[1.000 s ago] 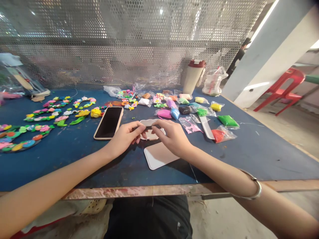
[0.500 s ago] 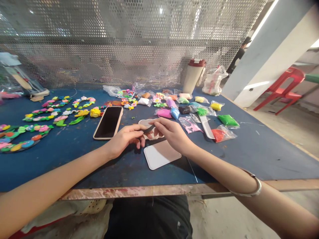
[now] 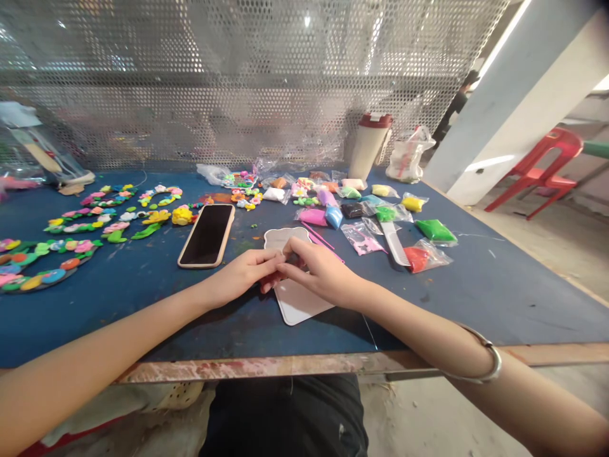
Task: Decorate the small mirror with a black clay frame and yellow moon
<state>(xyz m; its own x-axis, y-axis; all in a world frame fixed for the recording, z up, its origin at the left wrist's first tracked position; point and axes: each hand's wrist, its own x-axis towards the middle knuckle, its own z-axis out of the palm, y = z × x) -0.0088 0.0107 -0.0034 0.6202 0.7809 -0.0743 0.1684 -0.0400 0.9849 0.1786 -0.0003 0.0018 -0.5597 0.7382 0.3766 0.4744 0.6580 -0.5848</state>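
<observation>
My left hand (image 3: 250, 273) and my right hand (image 3: 316, 273) meet over the blue table (image 3: 200, 330), fingertips together. Both are closed in a pinch, and whatever is between the fingers is hidden. Below my right hand lies a white rounded card (image 3: 297, 304), partly covered. A pale board with a wavy edge (image 3: 280, 238) shows just behind the fingers. Thin pink sticks (image 3: 323, 241) lie beside that board, to its right. To the left of my hands rests a phone (image 3: 208, 235) with a dark screen.
Bags of coloured clay (image 3: 351, 209), a white comb (image 3: 394, 244) and a cream tumbler (image 3: 368, 149) stand or lie at the back right. Flower-decorated pieces (image 3: 71, 260) cover the left side. A perforated metal screen (image 3: 214, 95) rises behind the table.
The dark strip held between my hands no longer shows. My fingers have drawn together and slightly nearer to me, and the pink sticks behind my right hand have come into view.
</observation>
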